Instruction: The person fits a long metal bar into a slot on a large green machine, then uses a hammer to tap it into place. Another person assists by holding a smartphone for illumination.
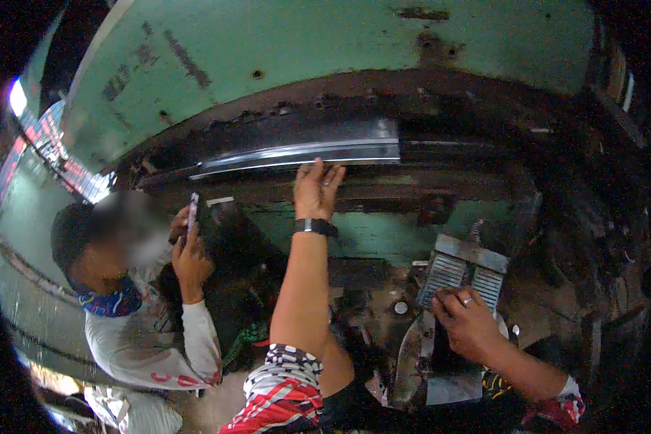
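Observation:
A shiny bent metal strip lies lengthwise along the dark jaw of a large green machine. My left hand, with a dark wristband, reaches up to it. Its fingers are stretched and a little apart, touching the strip's lower edge near the middle. Lower right, my right hand, wearing a ring, appears in front of a ribbed metal plate. Its fingers curl inward. Whether they touch the plate or hold anything is hidden.
At left a co-worker in a white long-sleeved shirt holds up a phone, close to my left arm. The machine's green upper panel spans the top. Dark metal parts crowd the right. A white sack lies lower left.

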Motion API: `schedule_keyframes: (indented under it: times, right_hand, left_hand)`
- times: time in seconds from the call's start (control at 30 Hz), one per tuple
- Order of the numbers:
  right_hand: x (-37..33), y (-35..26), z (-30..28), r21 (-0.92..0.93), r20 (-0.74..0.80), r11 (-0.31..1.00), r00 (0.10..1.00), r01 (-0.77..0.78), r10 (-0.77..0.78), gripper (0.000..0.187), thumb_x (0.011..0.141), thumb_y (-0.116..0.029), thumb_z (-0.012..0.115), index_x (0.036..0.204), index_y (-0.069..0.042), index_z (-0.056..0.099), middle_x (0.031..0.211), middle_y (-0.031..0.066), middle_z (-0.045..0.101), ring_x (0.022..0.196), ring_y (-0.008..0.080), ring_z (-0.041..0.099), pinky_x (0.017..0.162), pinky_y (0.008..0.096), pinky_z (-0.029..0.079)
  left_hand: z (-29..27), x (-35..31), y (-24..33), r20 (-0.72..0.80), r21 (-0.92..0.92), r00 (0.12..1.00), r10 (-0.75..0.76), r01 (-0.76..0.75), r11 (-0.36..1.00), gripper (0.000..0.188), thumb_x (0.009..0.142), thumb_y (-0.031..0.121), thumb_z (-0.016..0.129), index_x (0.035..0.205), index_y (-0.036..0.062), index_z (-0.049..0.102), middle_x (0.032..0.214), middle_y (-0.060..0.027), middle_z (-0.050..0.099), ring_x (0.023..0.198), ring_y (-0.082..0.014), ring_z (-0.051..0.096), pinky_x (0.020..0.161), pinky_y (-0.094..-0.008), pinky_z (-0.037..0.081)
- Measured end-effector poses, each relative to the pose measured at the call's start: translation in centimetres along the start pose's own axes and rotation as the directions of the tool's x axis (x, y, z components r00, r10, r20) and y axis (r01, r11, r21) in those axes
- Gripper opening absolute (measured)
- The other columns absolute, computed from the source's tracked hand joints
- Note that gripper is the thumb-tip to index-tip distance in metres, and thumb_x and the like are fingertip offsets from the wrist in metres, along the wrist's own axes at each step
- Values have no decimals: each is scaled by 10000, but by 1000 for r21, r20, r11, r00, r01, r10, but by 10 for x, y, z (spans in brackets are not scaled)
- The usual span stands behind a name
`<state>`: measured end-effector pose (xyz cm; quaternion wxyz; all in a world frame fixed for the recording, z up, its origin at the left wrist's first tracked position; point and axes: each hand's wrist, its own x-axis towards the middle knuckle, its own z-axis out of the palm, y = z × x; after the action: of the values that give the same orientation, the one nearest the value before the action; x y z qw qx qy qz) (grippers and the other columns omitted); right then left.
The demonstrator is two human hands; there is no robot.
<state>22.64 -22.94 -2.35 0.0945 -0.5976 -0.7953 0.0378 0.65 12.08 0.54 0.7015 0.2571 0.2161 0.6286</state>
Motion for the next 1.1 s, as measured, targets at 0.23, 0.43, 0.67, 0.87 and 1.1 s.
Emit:
schedule_keyframes:
  times: [0.23,0.43,0.67,0.87,1.1]
  right_hand:
    - [0,3,6,-28,-30,999,999,-24,23,581,670,-101,683,1238,12,634,1314,174,544,1179,351,520,1044,491,419]
    - [10,-3,-19,-190,-36,969,986,156,-165,565,664,-67,682,1222,12,650,1303,176,557,1161,361,527,1023,497,433]
    - [12,-5,-20,-228,-85,957,976,178,-201,553,668,-56,675,1215,19,648,1295,176,561,1155,368,526,1019,493,445]
    - [10,-1,-17,-205,-67,964,980,170,-187,538,675,-52,668,1208,21,651,1292,177,561,1144,366,526,1019,491,445]
    - [11,-1,-17,-246,-76,954,978,172,-196,524,684,-70,674,1201,12,667,1299,178,555,1151,368,526,1023,501,439]
  left_hand:
    - [0,5,2,-58,-79,998,10,-14,997,170,955,68,674,991,62,508,948,-123,596,882,-342,661,890,-540,602]
    - [6,2,3,-87,-56,996,13,-18,998,172,954,72,679,989,66,511,922,-108,595,862,-303,668,844,-507,626]
    - [2,2,2,-37,-66,999,24,-26,997,176,950,76,685,1015,60,522,928,-108,593,845,-305,660,837,-500,631]
    - [9,-1,4,-69,-33,998,9,-11,999,173,955,79,680,1019,60,520,979,-117,589,910,-314,644,877,-507,613]
    - [13,-5,3,-74,-30,997,32,-34,999,259,968,94,663,1159,51,494,1104,-125,578,1035,-334,604,933,-523,583]
